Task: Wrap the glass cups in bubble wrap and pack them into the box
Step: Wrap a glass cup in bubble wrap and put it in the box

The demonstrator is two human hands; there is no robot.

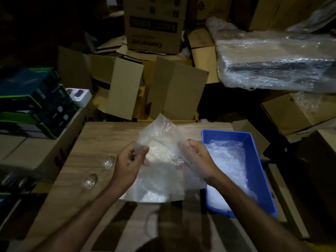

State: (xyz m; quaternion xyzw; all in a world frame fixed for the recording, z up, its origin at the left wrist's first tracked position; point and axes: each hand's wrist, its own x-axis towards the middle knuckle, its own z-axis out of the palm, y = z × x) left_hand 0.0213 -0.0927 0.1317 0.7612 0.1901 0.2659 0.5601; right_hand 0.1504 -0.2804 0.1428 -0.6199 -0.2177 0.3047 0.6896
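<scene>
Single head-worn wide-angle view, looking forward and steeply down from the near edge of the wooden table (pixel 94 142). Close range: both forearms enter from the bottom of frame. Far edge of the table sits mid-frame, stacked cardboard boxes (pixel 127 84) beyond

both hands hold a crumpled sheet of bubble wrap (pixel 160 142) above a wooden table (pixel 94 142); the left hand (pixel 130 160) pinches its left edge, the right hand (pixel 196 157) grips its right side with the thumb up. whether a cup sits inside the wrap cannot be told (the plastic is cloudy). two glass cups (pixel 99 171) stand on the table just left of the left hand. a blue tray (pixel 254 160) with more wrap in it lies right of the right hand. cardboard boxes (pixel 145 84) are piled beyond both hands.
</scene>
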